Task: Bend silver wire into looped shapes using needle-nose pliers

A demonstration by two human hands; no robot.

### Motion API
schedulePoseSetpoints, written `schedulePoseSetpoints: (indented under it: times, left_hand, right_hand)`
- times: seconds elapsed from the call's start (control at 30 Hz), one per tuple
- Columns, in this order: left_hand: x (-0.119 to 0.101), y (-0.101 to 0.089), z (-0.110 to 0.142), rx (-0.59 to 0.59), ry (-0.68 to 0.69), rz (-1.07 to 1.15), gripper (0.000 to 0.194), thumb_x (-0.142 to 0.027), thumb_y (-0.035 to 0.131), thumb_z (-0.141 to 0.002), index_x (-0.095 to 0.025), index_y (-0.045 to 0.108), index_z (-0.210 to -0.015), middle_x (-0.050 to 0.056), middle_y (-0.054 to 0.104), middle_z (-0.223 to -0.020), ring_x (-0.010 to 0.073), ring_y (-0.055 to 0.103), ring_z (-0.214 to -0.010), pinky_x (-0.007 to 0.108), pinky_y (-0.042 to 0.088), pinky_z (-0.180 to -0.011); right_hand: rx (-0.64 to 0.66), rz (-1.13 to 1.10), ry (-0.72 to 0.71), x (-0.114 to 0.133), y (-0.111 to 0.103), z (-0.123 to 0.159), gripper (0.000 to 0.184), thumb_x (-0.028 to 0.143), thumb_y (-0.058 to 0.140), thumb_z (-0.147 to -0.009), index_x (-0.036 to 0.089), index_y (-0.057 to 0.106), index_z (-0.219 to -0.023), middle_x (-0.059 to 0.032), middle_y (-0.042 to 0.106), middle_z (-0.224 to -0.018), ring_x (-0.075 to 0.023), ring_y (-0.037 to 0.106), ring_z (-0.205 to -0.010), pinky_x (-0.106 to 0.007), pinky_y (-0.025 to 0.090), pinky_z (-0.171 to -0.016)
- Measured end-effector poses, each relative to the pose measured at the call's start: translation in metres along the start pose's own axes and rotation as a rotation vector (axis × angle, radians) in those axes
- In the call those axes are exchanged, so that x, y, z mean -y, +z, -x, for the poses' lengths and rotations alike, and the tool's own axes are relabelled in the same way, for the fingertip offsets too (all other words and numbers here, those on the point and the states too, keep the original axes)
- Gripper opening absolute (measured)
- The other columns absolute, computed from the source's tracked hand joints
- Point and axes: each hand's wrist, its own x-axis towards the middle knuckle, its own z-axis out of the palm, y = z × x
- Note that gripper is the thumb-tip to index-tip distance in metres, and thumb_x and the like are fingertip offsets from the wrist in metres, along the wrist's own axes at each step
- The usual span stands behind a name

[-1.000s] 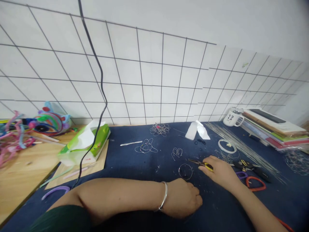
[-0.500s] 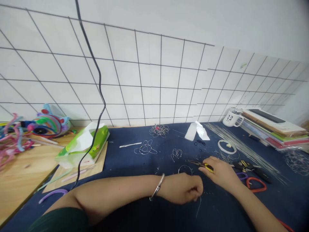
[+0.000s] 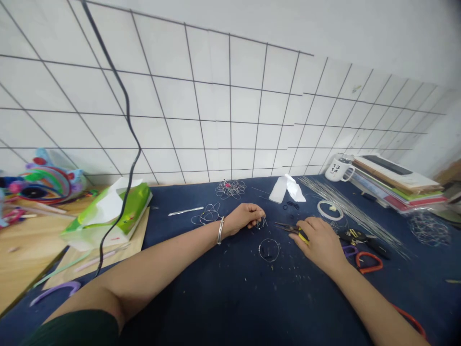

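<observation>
Reaching across the bench (image 3: 216, 298), my left hand (image 3: 246, 217) meets a bunch of bent wires (image 3: 263, 223) near the middle of the scene. Its thumb and fingers are drawn together at the bunch; I cannot tell whether they have taken a firm pinch, since the knuckles hide the contact. Coming at it from the left probably leaves the right side free for the tool. There my right hand (image 3: 320, 242) is wrapped around yellow-handled pliers (image 3: 293, 229), palm down, noses pointing left. Held like this, I judge, they stay ready and out of the left hand's way.

A beaded wire ring (image 3: 260, 249) lies on the near side of both hands, touched by neither, where it seems easy to see and reach. To the left of the bunch are looped wires (image 3: 210, 215), partly behind my wrist. At the far right, straight wires (image 3: 355, 216) lie roughly alongside one another, likely to avoid tangling, with a white coil (image 3: 320, 211) just beside them. Orange scissor handles (image 3: 369, 269) face the near side, presumably for a quick grab.
</observation>
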Motion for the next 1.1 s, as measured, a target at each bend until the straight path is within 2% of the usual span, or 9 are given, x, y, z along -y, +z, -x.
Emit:
schedulePoseSetpoints:
  times: [0.23, 0.37, 0.57, 0.87, 1.1]
  left_hand:
    - [-0.004, -0.001, 0.003, 0.101, -0.049, 0.067, 0.028, -0.038, 0.055, -0.073, -0.011, 0.054, -0.078, -0.002, 0.046, -0.061, 0.0033, 0.035, -0.044, 0.016, 0.029, -0.041]
    - [-0.007, -0.003, 0.004, 0.211, -0.083, 0.037, 0.029, -0.039, 0.056, -0.071, -0.011, 0.055, -0.079, -0.003, 0.045, -0.059, 0.0034, 0.034, -0.043, 0.017, 0.029, -0.041]
    - [-0.009, -0.004, 0.006, 0.299, -0.061, 0.009, 0.029, -0.040, 0.056, -0.071, -0.011, 0.056, -0.075, -0.003, 0.045, -0.056, 0.0035, 0.034, -0.042, 0.017, 0.027, -0.041]
    - [-0.006, -0.006, 0.003, 0.344, -0.047, 0.001, 0.028, -0.039, 0.058, -0.070, -0.011, 0.057, -0.074, -0.003, 0.046, -0.054, 0.0037, 0.035, -0.041, 0.017, 0.025, -0.040]
    - [-0.001, -0.008, 0.001, 0.378, -0.057, -0.021, 0.028, -0.039, 0.058, -0.070, -0.011, 0.058, -0.075, -0.003, 0.048, -0.056, 0.0033, 0.035, -0.041, 0.017, 0.025, -0.040]
  right_hand:
    - [-0.082, 0.113, -0.090, 0.009, -0.005, 0.001, 0.033, 0.042, 0.040, -0.085, 0.018, 0.057, -0.098, -0.0097, 0.053, -0.086, -0.0211, 0.044, -0.080, -0.032, 0.029, -0.070]
    - [-0.078, 0.145, -0.155, 0.015, -0.005, 0.004, 0.031, 0.041, 0.040, -0.085, 0.019, 0.056, -0.099, -0.0090, 0.054, -0.088, -0.0200, 0.043, -0.079, -0.032, 0.028, -0.069]
    - [-0.067, 0.192, -0.196, 0.018, -0.004, 0.006, 0.031, 0.042, 0.040, -0.086, 0.019, 0.055, -0.101, -0.0087, 0.054, -0.089, -0.0200, 0.042, -0.079, -0.033, 0.027, -0.070]
    - [-0.080, 0.197, -0.231, 0.017, -0.002, 0.006, 0.030, 0.041, 0.041, -0.086, 0.019, 0.056, -0.100, -0.0083, 0.055, -0.090, -0.0193, 0.042, -0.080, -0.032, 0.027, -0.070]
    - [-0.152, 0.193, -0.269, 0.015, 0.002, 0.006, 0.029, 0.042, 0.047, -0.083, 0.018, 0.057, -0.095, -0.0073, 0.054, -0.084, -0.0174, 0.041, -0.075, -0.032, 0.027, -0.067]
